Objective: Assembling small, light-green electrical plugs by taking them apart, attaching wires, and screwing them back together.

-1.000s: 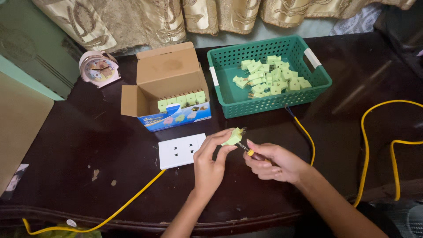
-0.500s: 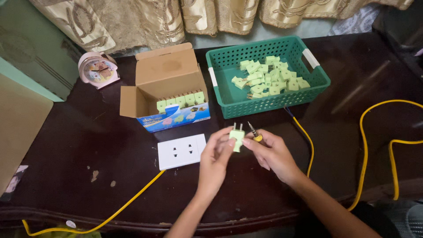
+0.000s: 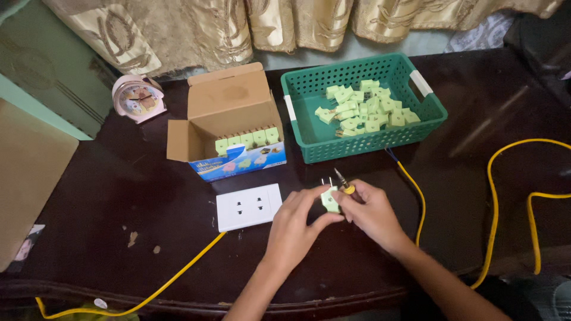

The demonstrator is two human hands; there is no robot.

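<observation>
My left hand (image 3: pixel 293 227) and my right hand (image 3: pixel 370 213) both pinch one small pale-green plug adapter (image 3: pixel 329 200) just above the dark table, its metal prongs pointing up and away. My right hand also holds a small yellow-handled screwdriver (image 3: pixel 343 182) whose tip rises beside the adapter. A white double wall socket plate (image 3: pixel 248 206) lies flat just left of my left hand, with a yellow cable (image 3: pixel 172 278) running from it to the near left.
A green plastic basket (image 3: pixel 307 139) with several green adapters stands at the back right. An open cardboard box (image 3: pixel 226 113) holding a row of adapters sits left of it. A pink alarm clock (image 3: pixel 138 99) stands at the back left. Another yellow cable (image 3: pixel 493 202) loops at the right.
The adapter has been turned so its prongs point up, and both hands have shifted slightly right. The screwdriver tip now rises next to the adapter rather than pointing at it.
</observation>
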